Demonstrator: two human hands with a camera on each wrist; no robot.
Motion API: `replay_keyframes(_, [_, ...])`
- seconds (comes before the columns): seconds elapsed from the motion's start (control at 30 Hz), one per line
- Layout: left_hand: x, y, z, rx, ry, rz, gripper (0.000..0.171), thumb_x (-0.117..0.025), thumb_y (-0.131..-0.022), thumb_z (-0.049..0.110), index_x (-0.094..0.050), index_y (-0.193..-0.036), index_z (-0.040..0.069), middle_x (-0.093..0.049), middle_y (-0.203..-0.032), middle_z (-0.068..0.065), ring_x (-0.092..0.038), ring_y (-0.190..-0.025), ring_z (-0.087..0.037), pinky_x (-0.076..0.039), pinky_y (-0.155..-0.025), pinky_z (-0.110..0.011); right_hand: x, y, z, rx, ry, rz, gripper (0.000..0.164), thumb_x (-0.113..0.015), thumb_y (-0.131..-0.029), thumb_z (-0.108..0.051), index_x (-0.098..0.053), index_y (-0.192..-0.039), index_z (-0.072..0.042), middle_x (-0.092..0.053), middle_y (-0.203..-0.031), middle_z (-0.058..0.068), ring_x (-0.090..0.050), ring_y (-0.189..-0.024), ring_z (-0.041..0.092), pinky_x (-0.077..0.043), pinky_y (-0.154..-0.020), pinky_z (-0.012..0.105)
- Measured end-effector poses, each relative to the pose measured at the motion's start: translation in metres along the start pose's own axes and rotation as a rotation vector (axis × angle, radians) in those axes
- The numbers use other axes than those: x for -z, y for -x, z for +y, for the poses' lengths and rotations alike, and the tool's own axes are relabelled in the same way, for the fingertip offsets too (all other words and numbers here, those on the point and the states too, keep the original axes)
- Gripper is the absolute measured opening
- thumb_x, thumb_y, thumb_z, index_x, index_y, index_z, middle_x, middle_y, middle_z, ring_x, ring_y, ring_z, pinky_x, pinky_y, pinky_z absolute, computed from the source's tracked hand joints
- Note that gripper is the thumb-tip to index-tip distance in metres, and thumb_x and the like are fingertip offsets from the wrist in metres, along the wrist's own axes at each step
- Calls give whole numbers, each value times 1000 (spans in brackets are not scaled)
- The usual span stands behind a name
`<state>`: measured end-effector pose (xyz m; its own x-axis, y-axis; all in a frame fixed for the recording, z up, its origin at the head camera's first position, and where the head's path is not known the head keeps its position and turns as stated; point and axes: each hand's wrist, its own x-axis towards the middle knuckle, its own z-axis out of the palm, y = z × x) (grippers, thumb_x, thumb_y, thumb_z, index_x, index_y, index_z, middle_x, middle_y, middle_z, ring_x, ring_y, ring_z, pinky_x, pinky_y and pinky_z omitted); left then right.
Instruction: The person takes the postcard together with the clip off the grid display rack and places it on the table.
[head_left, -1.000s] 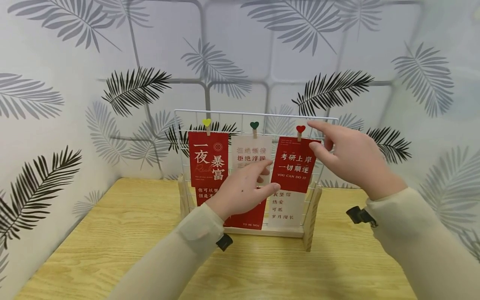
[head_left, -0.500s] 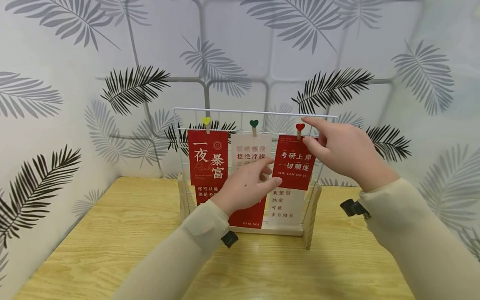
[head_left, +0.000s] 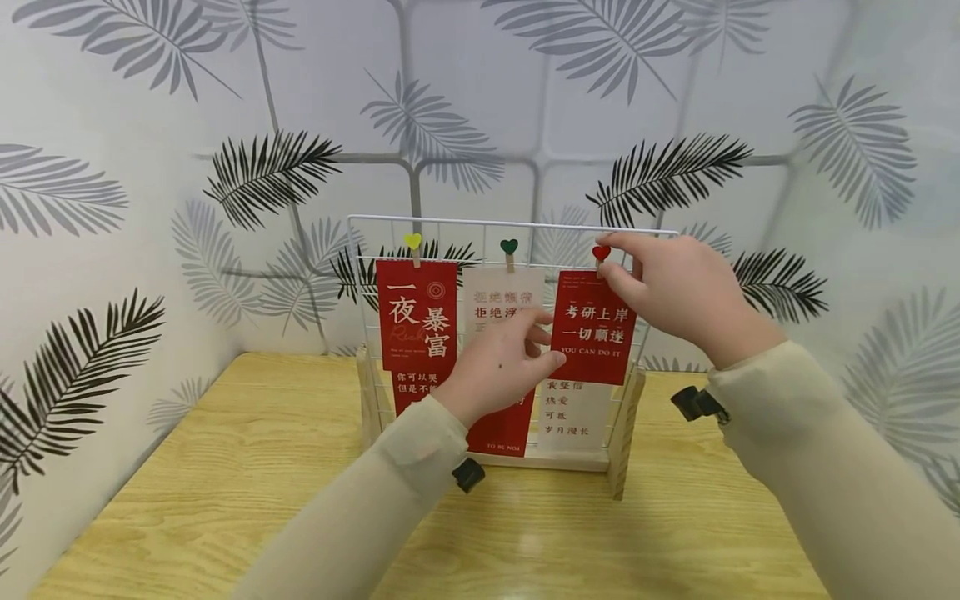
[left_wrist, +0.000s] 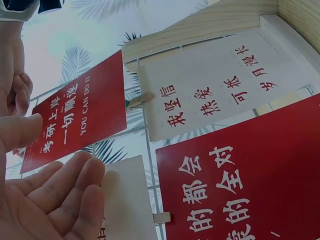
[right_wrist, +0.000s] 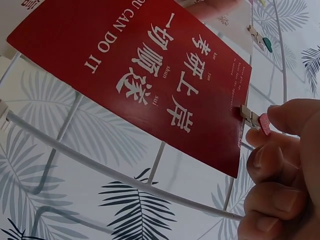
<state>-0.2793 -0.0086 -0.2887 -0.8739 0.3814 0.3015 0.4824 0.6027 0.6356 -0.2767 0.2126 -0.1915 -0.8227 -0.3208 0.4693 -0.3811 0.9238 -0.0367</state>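
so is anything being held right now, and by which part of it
Yes: the right hand appears to pinch the red-heart clip by its heart end. The left hand shows no grip.

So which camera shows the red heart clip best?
The right wrist view: the clip looks large, heart and wooden body visible. The head view shows it small, at the right hand; the left wrist view doesn't clearly show it.

likely a home — leaf-print wall (head_left: 480,92), wooden tabletop (head_left: 217,442)
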Motion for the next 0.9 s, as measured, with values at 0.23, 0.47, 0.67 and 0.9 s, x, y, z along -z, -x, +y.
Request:
replay_keyframes(0.23, [-4,-6,2,-24,10,36,37,-71,-96,35,-57,-127,21,-71,-107,6,-65,-89,-8,-55,-79,-34,-5,-2,1,6,2,81,34,-54,-104,-34,-65,-132,-19,-60,-63,0,-49,-52,20,-40,-45,35])
replay_keyframes(0.47, [-9,-9,1,-32,29,28,35,-73,-95,31,-57,-123,20,-71,-100,8,-65,-82,-6,-54,-71,-29,-13,-3,3,-6,-3,182,26,-56,-104,-33,-71,-123,-22,-64,-63,0,-46,-48,20,-37,-45,35])
replay_keyframes(0.67, [-11,-12,1,-18,41,14,35,-73,-95,32,-57,-123,20,-70,-97,9,-65,-79,-8,-55,-69,-29,-17,-2,1,-33,-5,194,26,-56,-104,-32,-72,-122,-21,-69,-71,4,-48,-50,21,-39,-48,36])
replay_keyframes(0.9, [-13,-15,3,-23,20,44,24,-70,-97,31,-57,-114,20,-68,-100,8,-63,-84,-9,-54,-72,-29,-19,-2,1,-29,-9,210,29,-56,-105,-32,-71,-125,-19,-69,-72,5,-48,-50,21,-40,-48,35])
